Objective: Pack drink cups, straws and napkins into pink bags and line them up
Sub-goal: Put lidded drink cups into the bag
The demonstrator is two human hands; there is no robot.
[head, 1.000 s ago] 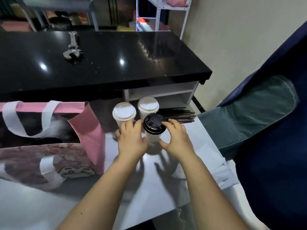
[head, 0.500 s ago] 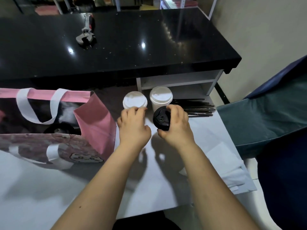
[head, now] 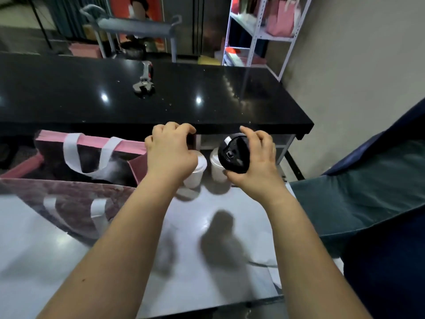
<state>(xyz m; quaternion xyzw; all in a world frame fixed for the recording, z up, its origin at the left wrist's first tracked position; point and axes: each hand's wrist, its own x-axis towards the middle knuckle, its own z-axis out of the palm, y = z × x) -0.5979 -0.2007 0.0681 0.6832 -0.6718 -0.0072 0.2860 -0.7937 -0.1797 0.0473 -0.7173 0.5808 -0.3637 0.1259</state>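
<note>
- While the right hand [head: 255,162] holds the black-lidded cup [head: 233,155] clear of the table, its fingers and thumb are curled round the lid rim and upper wall. The cup is tipped, with the lid facing the camera.
- Cup position: in the air just above a second white-lidded cup [head: 216,171], to the right of the pink bag [head: 92,143] and not over its mouth.
- Left hand [head: 170,155]: it hovers over a white-lidded cup [head: 195,176] with the fingers drawn in narrow and the tips reaching past the cup toward the bag's near corner. Cannot tell whether they grip anything.
- The bag stands open at the left of the grey table [head: 115,249], with its white handles drooping across the mouth.
- Judged step: carrying this cup across to the bag.
- Risk: much of the grip is on the lid. If the lid is only pressed on, the tilt and the cup's weight could pop it, and the cup would drop or spill.
- Risk: the way left passes over both white-lidded cups and the left hand, so a low carry could topple one.
- Risk: the bag walls look soft, and a handle could snag the cup base so that it lands tilted. Holding the rim open with the left hand would help.
- Straws are not in view. A black counter [head: 207,88] behind carries a wrench [head: 143,84], which plays no part here.
</note>
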